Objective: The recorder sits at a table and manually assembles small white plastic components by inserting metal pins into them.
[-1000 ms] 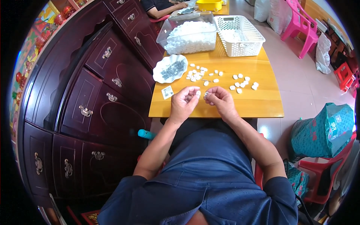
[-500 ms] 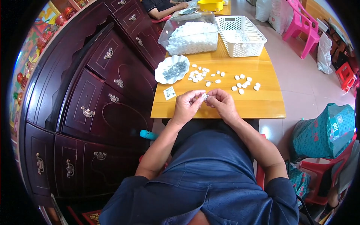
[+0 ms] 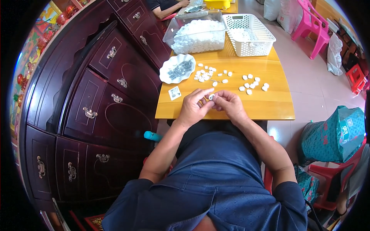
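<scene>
Above the near edge of the wooden table (image 3: 227, 111), my two hands meet at a small white rounded plastic piece (image 3: 211, 97). My left hand (image 3: 193, 106) pinches it from one side, its index finger lifted a little over the piece. The thumb and fingers of my right hand (image 3: 230, 106) close on its other side. Dark spots show on the piece, but its details are too small to make out. Beyond my hands lies a loose group of similar white pieces (image 3: 202, 75). Another group of white pieces (image 3: 249, 92) lies to the right.
A scalloped white dish (image 3: 165, 72) of small grey parts stands at left, near a printed card (image 3: 174, 93). Farther back are a clear bin (image 3: 216, 44) heaped with white pieces and a white perforated basket (image 3: 266, 49). A dark cabinet (image 3: 111, 127) borders the left. Another person's arm (image 3: 165, 14) shows beyond.
My left index finger has lifted and straightened above the white piece, and the piece has turned slightly. The other person's hand at the far table has shifted. The whole view has tilted slightly.
</scene>
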Action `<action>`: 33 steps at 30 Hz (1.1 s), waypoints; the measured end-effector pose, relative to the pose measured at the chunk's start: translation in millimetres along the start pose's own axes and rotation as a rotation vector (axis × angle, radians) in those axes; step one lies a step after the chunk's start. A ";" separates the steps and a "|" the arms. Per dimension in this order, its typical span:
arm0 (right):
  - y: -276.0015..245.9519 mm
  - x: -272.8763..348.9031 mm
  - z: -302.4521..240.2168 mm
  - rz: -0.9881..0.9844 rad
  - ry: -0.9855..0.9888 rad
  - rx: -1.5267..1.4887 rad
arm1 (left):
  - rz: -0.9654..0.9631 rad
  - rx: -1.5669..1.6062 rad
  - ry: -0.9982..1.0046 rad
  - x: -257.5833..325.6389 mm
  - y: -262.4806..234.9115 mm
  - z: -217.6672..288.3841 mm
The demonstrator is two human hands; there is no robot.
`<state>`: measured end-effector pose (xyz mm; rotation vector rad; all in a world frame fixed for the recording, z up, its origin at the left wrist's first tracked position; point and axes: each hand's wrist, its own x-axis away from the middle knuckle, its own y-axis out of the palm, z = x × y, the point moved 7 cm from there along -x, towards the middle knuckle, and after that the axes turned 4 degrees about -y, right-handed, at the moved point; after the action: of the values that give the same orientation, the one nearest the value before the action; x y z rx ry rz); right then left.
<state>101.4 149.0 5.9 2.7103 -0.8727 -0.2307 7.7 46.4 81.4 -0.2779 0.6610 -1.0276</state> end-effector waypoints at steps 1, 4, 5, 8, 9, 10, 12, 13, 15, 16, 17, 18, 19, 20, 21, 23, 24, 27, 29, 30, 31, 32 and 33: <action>0.0 -0.4 0.6 -0.004 0.013 -0.018 | 0.000 -0.001 0.000 0.7 0.4 4.6; 7.1 4.1 -3.4 0.013 0.039 -0.102 | 0.048 -0.198 0.095 3.8 1.7 17.9; 6.6 4.5 -1.5 0.013 0.038 -0.102 | 0.097 -0.243 0.126 4.1 1.6 18.6; 5.4 4.9 8.0 0.005 0.081 -0.136 | 0.132 -0.306 0.173 5.3 1.8 13.3; 5.7 5.1 8.9 -0.001 0.086 -0.142 | 0.119 -0.324 0.190 5.7 2.9 12.0; 6.2 5.3 9.6 -0.008 0.092 -0.147 | 0.118 -0.324 0.190 6.1 3.2 10.3; 6.8 6.4 8.9 -0.008 0.127 -0.200 | 0.097 -0.299 0.166 5.8 3.9 10.0; 7.6 7.1 10.1 -0.009 0.162 -0.252 | 0.096 -0.298 0.165 5.7 3.8 10.2; 8.5 7.7 10.2 -0.012 0.164 -0.237 | 0.070 -0.303 0.156 5.3 4.9 9.9; 8.7 7.9 10.5 -0.014 0.165 -0.221 | 0.070 -0.303 0.155 5.2 5.4 9.0; 8.1 7.0 13.1 -0.015 0.166 -0.221 | 0.078 -0.313 0.180 5.3 5.6 9.5; 6.6 4.9 15.3 -0.019 0.130 -0.194 | 0.087 -0.323 0.206 5.5 5.6 10.0; 5.6 3.4 16.0 -0.023 0.094 -0.167 | 0.087 -0.323 0.205 5.2 5.6 9.0; 6.0 3.0 16.8 -0.024 0.095 -0.167 | 0.084 -0.330 0.211 5.4 5.9 8.2; 5.5 2.6 17.2 -0.012 0.090 -0.156 | 0.082 -0.338 0.218 5.5 6.0 7.9; 5.1 2.6 17.4 -0.001 0.087 -0.145 | 0.078 -0.329 0.217 5.5 5.7 7.2; 5.2 2.7 16.1 -0.004 0.071 -0.128 | 0.074 -0.321 0.218 5.6 5.6 7.5; 6.1 3.4 13.2 0.001 0.027 -0.082 | 0.036 -0.311 0.178 5.4 4.4 9.0; 7.0 4.0 11.3 0.007 0.000 -0.052 | 0.031 -0.320 0.180 5.2 3.7 8.7; 7.3 4.3 10.9 0.012 -0.003 -0.046 | 0.026 -0.329 0.182 5.1 3.5 8.5; 7.6 4.2 10.5 0.017 -0.006 -0.041 | 0.027 -0.330 0.183 4.9 3.7 7.5; 8.4 4.0 10.5 0.015 -0.007 -0.041 | 0.044 -0.305 0.199 5.4 3.5 6.7; 7.6 3.6 10.9 0.031 -0.005 -0.023 | 0.062 -0.280 0.215 5.8 3.4 5.7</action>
<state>97.6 138.6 -2.3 2.6741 -0.9066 -0.2397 15.7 42.7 81.9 -0.3913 1.0053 -0.9118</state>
